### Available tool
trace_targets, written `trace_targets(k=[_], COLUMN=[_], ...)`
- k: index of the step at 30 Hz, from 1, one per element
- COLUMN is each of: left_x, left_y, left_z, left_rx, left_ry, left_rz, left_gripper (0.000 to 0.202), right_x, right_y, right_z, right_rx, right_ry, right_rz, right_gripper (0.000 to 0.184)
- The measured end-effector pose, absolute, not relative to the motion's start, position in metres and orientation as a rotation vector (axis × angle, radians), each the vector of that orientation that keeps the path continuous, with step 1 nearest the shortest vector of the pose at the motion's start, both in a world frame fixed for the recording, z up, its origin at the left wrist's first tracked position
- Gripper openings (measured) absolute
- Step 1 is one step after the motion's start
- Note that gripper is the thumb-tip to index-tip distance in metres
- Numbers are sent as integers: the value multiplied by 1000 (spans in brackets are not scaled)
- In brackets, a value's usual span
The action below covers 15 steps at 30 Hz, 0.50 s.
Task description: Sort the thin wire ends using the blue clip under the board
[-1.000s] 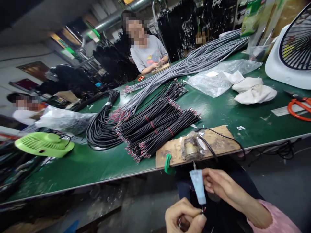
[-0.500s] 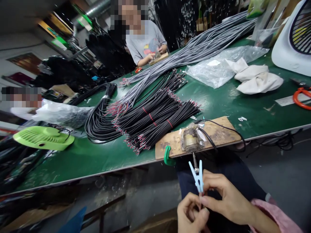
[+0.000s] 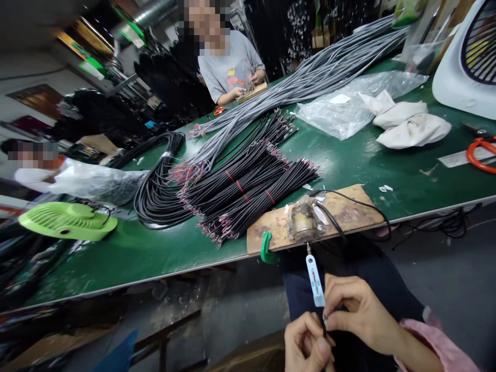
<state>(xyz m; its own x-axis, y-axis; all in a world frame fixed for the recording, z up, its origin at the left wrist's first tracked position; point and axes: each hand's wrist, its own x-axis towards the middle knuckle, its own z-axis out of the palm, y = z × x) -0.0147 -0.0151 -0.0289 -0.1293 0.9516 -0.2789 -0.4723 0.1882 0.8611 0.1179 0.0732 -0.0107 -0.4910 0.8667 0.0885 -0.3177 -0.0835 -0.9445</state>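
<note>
Low at the right, my left hand (image 3: 306, 343) is closed around a short black cable (image 3: 324, 328), most of it hidden by the fingers. My right hand (image 3: 354, 307) pinches the cable's upper end between thumb and fingertips. Just above the fingertips stands a light blue clothespin (image 3: 315, 281), its narrow side toward me; whether it grips the wires there cannot be made out. Close above the clothespin, a metal tip (image 3: 308, 248) points down from a plastic-wrapped cylinder (image 3: 304, 222) on a wooden board (image 3: 352, 206).
A green clamp (image 3: 267, 248) is at the board's edge. Bundled black cables (image 3: 248, 191) and long grey cables (image 3: 302, 82) lie on the green table (image 3: 155, 258). Orange-handled scissors (image 3: 478, 155), a white fan (image 3: 457, 77) and a green fan (image 3: 67, 219) are around. A co-worker (image 3: 230, 67) sits opposite.
The clothespin has turned from showing its two spread legs to showing its narrow side. Both hands stay nearly in place, still holding the cable.
</note>
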Motion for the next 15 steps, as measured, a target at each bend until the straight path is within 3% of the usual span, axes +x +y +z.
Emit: trace_targets(k=[3,9,15], left_x=[-3,0,-21], left_y=[-11,-2,5], left_z=[-29,-16,-7], left_rx=[523,648,1047], left_ry=[1092,1141,1288], left_rz=[1405,1625,1562], left_gripper=[36,16,13], right_x=[115,118,119], right_y=[67,69,78], right_z=[-12,-6,-10], right_rx=[-669,-510,-732], right_ry=[-1293,-1055,-1258], right_rz=[1633,2232,1968], right_gripper=[25,28,31])
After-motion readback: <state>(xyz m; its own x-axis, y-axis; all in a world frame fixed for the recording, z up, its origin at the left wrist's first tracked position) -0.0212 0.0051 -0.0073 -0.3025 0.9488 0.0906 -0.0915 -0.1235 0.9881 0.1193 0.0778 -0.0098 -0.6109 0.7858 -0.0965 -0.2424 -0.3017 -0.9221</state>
